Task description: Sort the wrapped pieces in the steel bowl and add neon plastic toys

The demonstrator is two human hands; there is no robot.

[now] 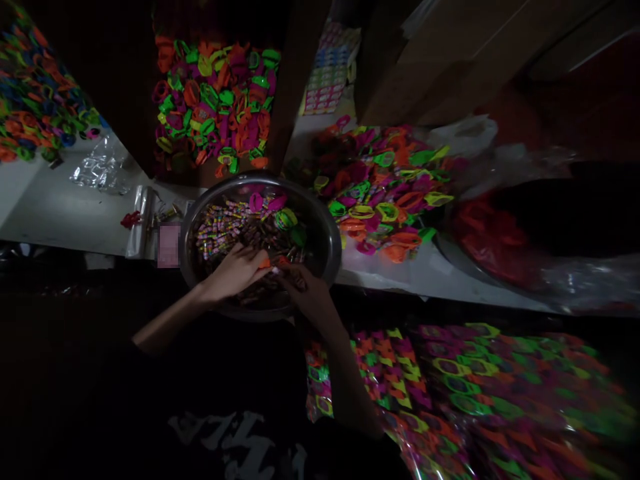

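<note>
Two hands in bowl [331, 235] at table [65, 213] edge: left hand [235, 270] pinches orange piece [265, 264] over wrapped bits [220, 230]; right hand [309, 293] curled just beside, grip unclear. Neon rings [385, 187] piled around bowl.

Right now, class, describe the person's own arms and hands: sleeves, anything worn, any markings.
Both forearms are bare, with no sleeve reaching them. The left hand and right hand wear no gloves; no ring, watch or band shows in the dim light. The black shirt has pale lettering.

Silver bowl [327, 230] holds multicoloured sweets [223, 227]; neon pink, green, orange plastic pieces [385, 190].
</note>
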